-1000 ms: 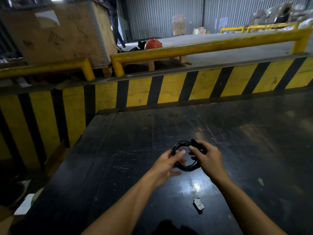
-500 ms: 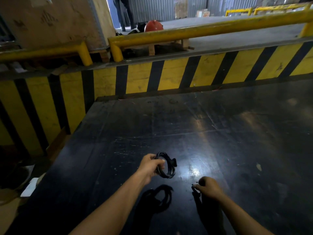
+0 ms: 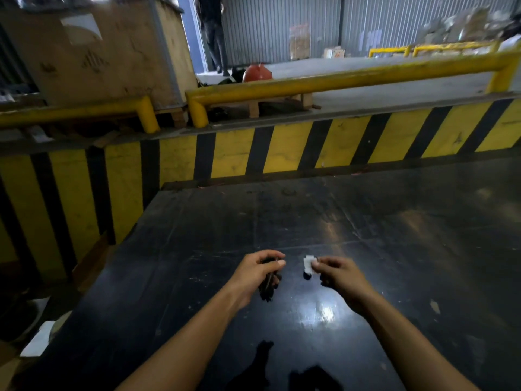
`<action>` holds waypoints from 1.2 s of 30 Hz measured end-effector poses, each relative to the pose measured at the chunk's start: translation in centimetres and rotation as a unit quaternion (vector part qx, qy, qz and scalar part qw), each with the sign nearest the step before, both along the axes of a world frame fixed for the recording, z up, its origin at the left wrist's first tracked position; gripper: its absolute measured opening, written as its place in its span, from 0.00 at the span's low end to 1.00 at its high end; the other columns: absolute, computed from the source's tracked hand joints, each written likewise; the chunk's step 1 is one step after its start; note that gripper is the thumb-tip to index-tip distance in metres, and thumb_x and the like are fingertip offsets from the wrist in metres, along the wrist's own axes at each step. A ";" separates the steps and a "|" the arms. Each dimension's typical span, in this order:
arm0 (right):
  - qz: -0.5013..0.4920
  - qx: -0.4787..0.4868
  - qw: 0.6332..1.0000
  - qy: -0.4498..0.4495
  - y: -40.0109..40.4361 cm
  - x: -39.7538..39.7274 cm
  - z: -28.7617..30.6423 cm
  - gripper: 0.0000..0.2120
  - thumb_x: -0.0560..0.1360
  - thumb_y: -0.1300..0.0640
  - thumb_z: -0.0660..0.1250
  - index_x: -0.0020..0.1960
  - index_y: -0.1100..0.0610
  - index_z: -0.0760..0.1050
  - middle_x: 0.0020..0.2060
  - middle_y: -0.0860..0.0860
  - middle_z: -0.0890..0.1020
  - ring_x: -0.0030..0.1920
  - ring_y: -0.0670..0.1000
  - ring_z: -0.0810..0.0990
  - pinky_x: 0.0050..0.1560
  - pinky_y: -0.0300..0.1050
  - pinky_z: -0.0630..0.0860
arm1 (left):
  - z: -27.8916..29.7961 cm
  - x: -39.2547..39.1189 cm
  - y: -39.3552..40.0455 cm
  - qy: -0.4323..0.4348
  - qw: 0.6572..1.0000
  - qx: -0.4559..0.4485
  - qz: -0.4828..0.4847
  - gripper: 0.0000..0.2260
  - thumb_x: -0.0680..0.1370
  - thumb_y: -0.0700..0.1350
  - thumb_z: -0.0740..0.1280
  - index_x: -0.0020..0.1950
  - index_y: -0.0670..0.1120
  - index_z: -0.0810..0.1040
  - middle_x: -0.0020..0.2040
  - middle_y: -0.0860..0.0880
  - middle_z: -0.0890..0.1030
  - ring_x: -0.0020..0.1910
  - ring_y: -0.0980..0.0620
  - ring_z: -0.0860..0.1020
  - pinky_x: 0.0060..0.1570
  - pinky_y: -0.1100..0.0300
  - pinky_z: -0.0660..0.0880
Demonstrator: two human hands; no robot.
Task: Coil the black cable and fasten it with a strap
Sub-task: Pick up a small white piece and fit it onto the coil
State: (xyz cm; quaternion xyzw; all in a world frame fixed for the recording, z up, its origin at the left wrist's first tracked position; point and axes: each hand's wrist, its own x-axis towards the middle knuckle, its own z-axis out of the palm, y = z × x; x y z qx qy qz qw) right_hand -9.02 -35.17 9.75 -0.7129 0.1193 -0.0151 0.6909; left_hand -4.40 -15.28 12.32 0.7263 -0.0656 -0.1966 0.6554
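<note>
My left hand (image 3: 255, 273) is closed around the coiled black cable (image 3: 269, 286), which hangs edge-on below my fingers above the dark table. My right hand (image 3: 337, 275) pinches a small strap (image 3: 308, 265) between thumb and fingers; the strap looks white at the top and black at its lower end. The two hands are a short gap apart, level with each other. Most of the coil is hidden by my left palm.
The black glossy table (image 3: 366, 227) spreads out ahead and to the right; its left edge drops to the floor. Behind it run a yellow-and-black striped barrier (image 3: 282, 148) and yellow rails (image 3: 338, 80). A person's legs (image 3: 215, 38) stand far back beside a wooden crate (image 3: 107, 52).
My right hand let go of the coil, reached down to the table, and has lifted the strap up beside the coil. My left hand kept the coil and turned it edge-on.
</note>
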 end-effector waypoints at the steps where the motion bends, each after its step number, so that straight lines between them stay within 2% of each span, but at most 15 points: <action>1: 0.007 0.010 1.000 -0.024 0.0 0.4 1.9 0.02 0.73 0.62 0.70 0.43 0.61 0.80 0.31 0.51 0.79 0.28 0.45 0.74 0.32 0.37 0.73 | 0.9 0.1 -0.5 -0.008 1.000 -0.008 -0.021 0.07 0.74 0.43 0.70 0.51 0.44 0.82 0.39 0.46 0.80 0.31 0.54 0.78 0.35 0.61 0.76; 3: 0.011 0.011 0.997 -0.077 0.2 0.9 5.4 0.04 0.72 0.64 0.71 0.40 0.61 0.77 0.30 0.52 0.76 0.28 0.46 0.73 0.30 0.38 0.71 | 2.9 0.3 -1.4 -0.026 0.997 -0.029 -0.065 0.09 0.74 0.46 0.70 0.50 0.43 0.82 0.38 0.47 0.79 0.32 0.52 0.78 0.37 0.60 0.76; 6: -0.009 -0.016 0.989 -0.146 0.4 1.2 9.2 0.08 0.71 0.66 0.71 0.40 0.60 0.71 0.28 0.52 0.74 0.28 0.48 0.72 0.29 0.40 0.70 | 5.8 0.8 -2.3 -0.067 0.991 -0.038 -0.105 0.07 0.74 0.46 0.70 0.50 0.45 0.83 0.37 0.49 0.81 0.32 0.54 0.78 0.38 0.61 0.76; 9: 0.009 -0.057 0.980 -0.191 0.3 1.3 11.5 0.03 0.73 0.64 0.69 0.44 0.62 0.76 0.31 0.51 0.78 0.30 0.47 0.75 0.29 0.37 0.72 | 8.3 1.4 -2.7 -0.111 0.987 -0.022 -0.112 0.05 0.75 0.42 0.69 0.50 0.44 0.82 0.40 0.47 0.81 0.34 0.54 0.78 0.38 0.61 0.77; 10: 0.017 -0.084 0.975 -0.203 0.1 1.3 12.2 0.02 0.73 0.63 0.69 0.46 0.60 0.78 0.33 0.50 0.80 0.31 0.46 0.77 0.30 0.35 0.74 | 9.0 1.6 -2.8 -0.121 0.986 -0.019 -0.116 0.06 0.76 0.42 0.68 0.50 0.43 0.81 0.40 0.47 0.81 0.34 0.54 0.78 0.37 0.62 0.77; 14: 0.067 -0.188 0.949 -0.245 -1.1 0.9 14.4 0.12 0.71 0.62 0.72 0.49 0.48 0.80 0.39 0.46 0.83 0.40 0.40 0.81 0.39 0.35 0.78 | 11.8 1.8 -2.8 -0.132 0.981 -0.021 -0.138 0.07 0.78 0.41 0.64 0.52 0.41 0.79 0.39 0.47 0.80 0.34 0.51 0.78 0.35 0.61 0.75; 17: 0.051 -0.282 0.920 -0.269 -1.8 1.1 15.5 0.11 0.70 0.60 0.73 0.51 0.51 0.81 0.42 0.46 0.84 0.43 0.43 0.82 0.45 0.39 0.78 | 13.5 1.7 -3.1 -0.129 0.979 -0.019 -0.154 0.07 0.79 0.41 0.61 0.51 0.42 0.77 0.39 0.47 0.80 0.32 0.51 0.76 0.36 0.59 0.74; 19: 0.030 -0.294 0.912 -0.286 -2.1 1.1 16.1 0.06 0.71 0.58 0.72 0.47 0.53 0.83 0.41 0.47 0.85 0.43 0.44 0.83 0.45 0.41 0.79 | 14.3 1.5 -3.4 -0.128 0.978 -0.019 -0.163 0.06 0.80 0.41 0.60 0.48 0.43 0.76 0.39 0.46 0.79 0.31 0.51 0.76 0.35 0.60 0.73; 22: 0.012 -0.308 0.905 -0.292 -2.1 1.1 16.5 0.04 0.73 0.55 0.70 0.46 0.53 0.83 0.40 0.48 0.85 0.42 0.44 0.82 0.42 0.42 0.78 | 15.3 1.0 -3.7 -0.141 0.973 -0.014 -0.182 0.06 0.80 0.41 0.58 0.47 0.44 0.74 0.39 0.45 0.78 0.30 0.52 0.75 0.33 0.62 0.73; 24: -0.042 -0.256 0.922 -0.288 -2.2 1.4 16.6 0.05 0.75 0.56 0.68 0.47 0.52 0.82 0.40 0.47 0.83 0.37 0.40 0.80 0.35 0.36 0.74 | 15.8 0.5 -3.9 -0.165 0.965 0.010 -0.205 0.06 0.80 0.41 0.58 0.47 0.44 0.74 0.39 0.47 0.77 0.31 0.53 0.75 0.34 0.63 0.74; 26: -0.120 -0.148 0.945 -0.267 -2.3 1.6 16.8 0.07 0.76 0.56 0.66 0.50 0.55 0.81 0.38 0.47 0.82 0.34 0.41 0.77 0.31 0.34 0.71 | 16.2 0.0 -4.3 -0.184 0.956 0.026 -0.225 0.06 0.80 0.41 0.59 0.48 0.44 0.74 0.39 0.48 0.77 0.31 0.54 0.76 0.35 0.63 0.74; 29: -0.131 -0.093 0.946 -0.282 -1.7 1.4 17.0 0.06 0.78 0.56 0.62 0.48 0.55 0.78 0.37 0.49 0.80 0.32 0.39 0.77 0.29 0.32 0.73 | 16.7 -0.4 -4.7 -0.186 0.960 -0.006 -0.210 0.06 0.80 0.41 0.60 0.46 0.44 0.75 0.37 0.48 0.76 0.29 0.54 0.74 0.31 0.64 0.73; 31: -0.105 -0.094 0.948 -0.286 -1.3 1.1 17.2 0.07 0.79 0.55 0.60 0.48 0.54 0.76 0.40 0.50 0.81 0.37 0.40 0.79 0.33 0.33 0.75 | 17.2 -0.3 -4.5 -0.174 0.964 -0.024 -0.200 0.06 0.80 0.41 0.60 0.45 0.44 0.75 0.36 0.48 0.74 0.26 0.55 0.71 0.28 0.66 0.69; 33: -0.067 -0.077 0.959 -0.263 -1.5 0.8 17.5 0.08 0.80 0.54 0.59 0.50 0.53 0.77 0.44 0.51 0.82 0.45 0.46 0.80 0.41 0.39 0.76 | 17.5 0.1 -4.0 -0.150 0.971 -0.040 -0.182 0.06 0.80 0.43 0.60 0.47 0.44 0.74 0.35 0.48 0.73 0.24 0.56 0.69 0.24 0.66 0.66; 36: -0.008 -0.084 0.964 -0.253 -1.6 0.3 17.8 0.09 0.79 0.54 0.59 0.49 0.53 0.78 0.47 0.52 0.82 0.49 0.50 0.80 0.46 0.44 0.75 | 18.3 1.3 -3.3 -0.087 0.991 -0.061 -0.076 0.10 0.80 0.50 0.60 0.52 0.44 0.73 0.31 0.49 0.71 0.20 0.57 0.63 0.20 0.65 0.61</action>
